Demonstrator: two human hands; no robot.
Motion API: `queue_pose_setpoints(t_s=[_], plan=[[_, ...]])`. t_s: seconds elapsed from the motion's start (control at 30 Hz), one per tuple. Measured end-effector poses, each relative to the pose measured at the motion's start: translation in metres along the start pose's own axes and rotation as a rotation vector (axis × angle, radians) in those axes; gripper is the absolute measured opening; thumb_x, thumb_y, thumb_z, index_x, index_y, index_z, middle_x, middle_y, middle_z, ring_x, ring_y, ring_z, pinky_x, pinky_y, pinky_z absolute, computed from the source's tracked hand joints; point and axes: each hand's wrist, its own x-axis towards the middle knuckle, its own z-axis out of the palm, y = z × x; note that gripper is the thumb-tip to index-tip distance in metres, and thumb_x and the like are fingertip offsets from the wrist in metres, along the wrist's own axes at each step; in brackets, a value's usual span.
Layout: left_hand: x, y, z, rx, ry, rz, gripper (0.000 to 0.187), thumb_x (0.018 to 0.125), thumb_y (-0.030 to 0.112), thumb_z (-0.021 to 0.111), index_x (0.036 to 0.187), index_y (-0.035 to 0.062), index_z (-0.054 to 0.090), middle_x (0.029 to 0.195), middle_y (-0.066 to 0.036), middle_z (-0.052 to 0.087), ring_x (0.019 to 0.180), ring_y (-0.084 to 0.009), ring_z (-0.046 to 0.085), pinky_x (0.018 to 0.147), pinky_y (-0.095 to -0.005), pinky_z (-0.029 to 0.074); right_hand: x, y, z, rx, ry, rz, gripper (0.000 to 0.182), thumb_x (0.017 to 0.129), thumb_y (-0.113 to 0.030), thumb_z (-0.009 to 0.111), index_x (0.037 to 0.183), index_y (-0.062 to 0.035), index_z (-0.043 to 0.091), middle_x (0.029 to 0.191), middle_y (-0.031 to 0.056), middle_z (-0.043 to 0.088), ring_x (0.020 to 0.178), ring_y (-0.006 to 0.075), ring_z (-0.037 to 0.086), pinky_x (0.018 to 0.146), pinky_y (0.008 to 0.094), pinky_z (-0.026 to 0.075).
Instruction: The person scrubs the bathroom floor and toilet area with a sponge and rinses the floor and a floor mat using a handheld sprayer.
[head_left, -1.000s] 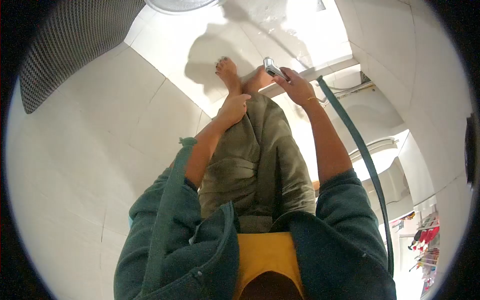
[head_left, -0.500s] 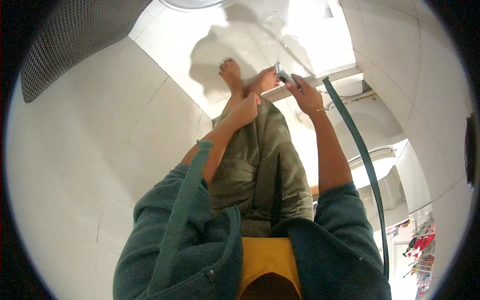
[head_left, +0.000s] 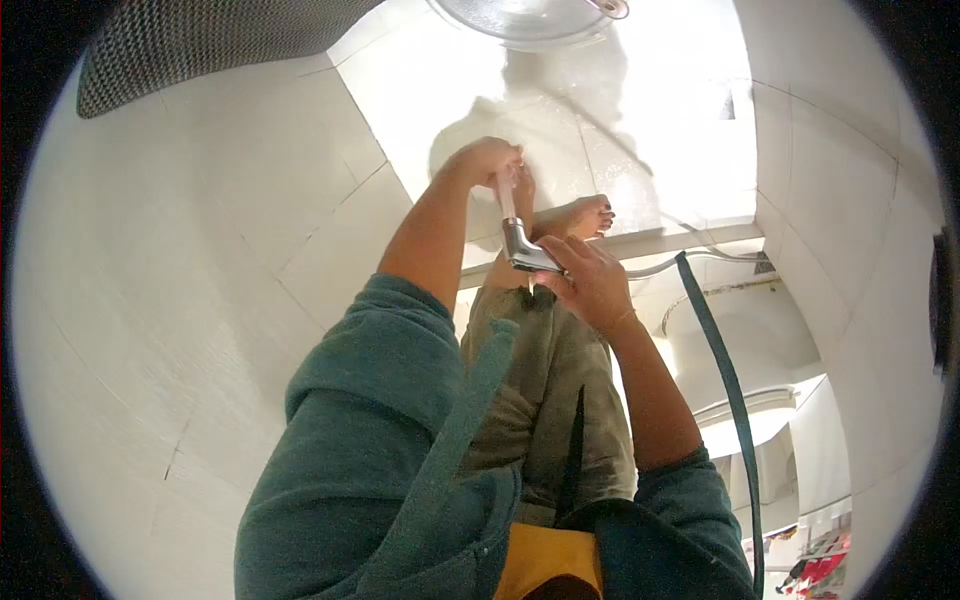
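Observation:
A chrome handheld sprayer (head_left: 528, 251) points away from me, and my right hand (head_left: 588, 281) is wrapped round its handle. A stream of water (head_left: 506, 195) comes from its nozzle and runs onto my left hand (head_left: 487, 162). The left hand is in front of the nozzle, over the wet floor, with its fingers bent; whether they hold anything is hidden. A pale hose (head_left: 655, 269) leads right from behind the right hand. My bare feet (head_left: 575, 217) stand on the tiles just beyond the sprayer.
A clear round basin (head_left: 520, 22) lies at the top edge. The grey woven basket (head_left: 200, 45) is at the upper left. A toilet (head_left: 745, 420) stands at the right, behind a hanging green strap (head_left: 722, 370). Tiled walls rise on both sides.
The left hand has moved from above the knees out to the water stream. The right hand has brought the sprayer closer and turned it toward the left hand. More of the basin shows.

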Motion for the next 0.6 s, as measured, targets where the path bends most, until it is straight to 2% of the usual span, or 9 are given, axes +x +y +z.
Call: queue_pose_setpoints(t_s=[0.03,0.1,0.17,0.23,0.33,0.37,0.43,0.5,0.6], plan=[[0.001,-0.006,-0.015,-0.006,0.007,0.002,0.023,0.083,0.029,0.055,0.092,0.0079,0.057,0.078,-0.004,0.054,0.07,-0.0152,0.058,0.068,-0.0274,0.052,0.006,-0.003,0.005,0.027,0.046,-0.061,0.044,0.078,-0.045,0.053,0.106,-0.0117,0.053,0.091,0.0077,0.057,0.081,0.0276,0.058,0.068,0.0381,0.046],[0.009,-0.018,-0.048,1.011,0.045,0.823,0.027,0.081,0.028,0.058,0.096,0.0066,0.058,0.074,-0.004,0.053,0.065,-0.0129,0.055,0.061,-0.024,0.049,0.016,-0.009,0.014,0.059,0.085,-0.123,0.039,0.077,-0.04,0.056,0.105,-0.0128,0.053,0.09,0.0073,0.056,0.081,0.028,0.058,0.068,0.0384,0.046],[0.005,-0.004,-0.056,0.279,0.274,0.044,0.028,0.078,0.025,0.061,0.098,0.0057,0.06,0.071,-0.004,0.052,0.06,-0.0113,0.05,0.053,-0.0215,0.042,0.027,-0.011,0.019,-0.013,0.048,-0.214,0.045,0.08,-0.045,0.051,0.11,-0.0121,0.051,0.089,0.0078,0.057,0.081,0.0273,0.058,0.068,0.0382,0.045],[-0.021,0.005,-0.056,0.148,0.381,0.159,0.031,0.081,0.031,0.057,0.095,0.0046,0.061,0.07,-0.004,0.051,0.056,-0.0124,0.043,0.05,-0.0241,0.036,0.036,-0.019,0.019,0.029,0.078,-0.162,0.044,0.08,-0.044,0.052,0.111,-0.0124,0.051,0.089,0.0082,0.057,0.081,0.0272,0.058,0.068,0.0381,0.045],[-0.041,0.017,-0.062,0.601,0.332,0.041,0.05,0.086,0.048,0.041,0.094,0.0028,0.06,0.071,-0.005,0.049,0.058,-0.0159,0.039,0.054,-0.0313,0.036,0.047,-0.027,0.014,0.069,0.123,-0.111,0.044,0.081,-0.043,0.052,0.113,-0.0126,0.051,0.091,0.0085,0.057,0.082,0.0269,0.058,0.069,0.0378,0.044],[-0.039,0.013,-0.067,0.598,0.332,0.042,0.05,0.086,0.048,0.041,0.094,0.0028,0.06,0.071,-0.005,0.049,0.058,-0.0159,0.039,0.054,-0.0313,0.036,0.05,-0.029,0.013,0.076,0.135,-0.114,0.045,0.081,-0.043,0.052,0.114,-0.0127,0.051,0.092,0.0085,0.057,0.082,0.0266,0.058,0.07,0.0376,0.044],[-0.036,0.007,-0.084,0.403,0.541,0.219,0.05,0.087,0.049,0.04,0.089,0.0026,0.058,0.073,-0.006,0.05,0.063,-0.0174,0.04,0.059,-0.033,0.037,0.058,-0.031,0.012,0.087,0.154,-0.091,0.046,0.081,-0.044,0.051,0.114,-0.0125,0.051,0.096,0.0083,0.058,0.084,0.0271,0.058,0.071,0.038,0.044],[-0.041,0.005,-0.101,0.445,0.691,0.317,0.051,0.087,0.049,0.038,0.085,0.0024,0.057,0.075,-0.008,0.052,0.068,-0.0189,0.043,0.064,-0.0345,0.037,0.061,-0.033,0.015,0.095,0.172,-0.074,0.047,0.081,-0.045,0.051,0.114,-0.0123,0.051,0.099,0.0082,0.058,0.086,0.0275,0.058,0.072,0.0384,0.044],[-0.048,0.0,-0.129,0.416,0.671,0.354,0.044,0.086,0.045,0.04,0.093,0.0061,0.06,0.09,-0.008,0.058,0.079,-0.0198,0.049,0.075,-0.0348,0.04,0.064,-0.032,0.028,0.201,-0.072,-0.108,0.046,0.08,-0.047,0.051,0.112,-0.0143,0.053,0.103,0.0138,0.055,0.094,0.0332,0.052,0.081,0.0431,0.042]])
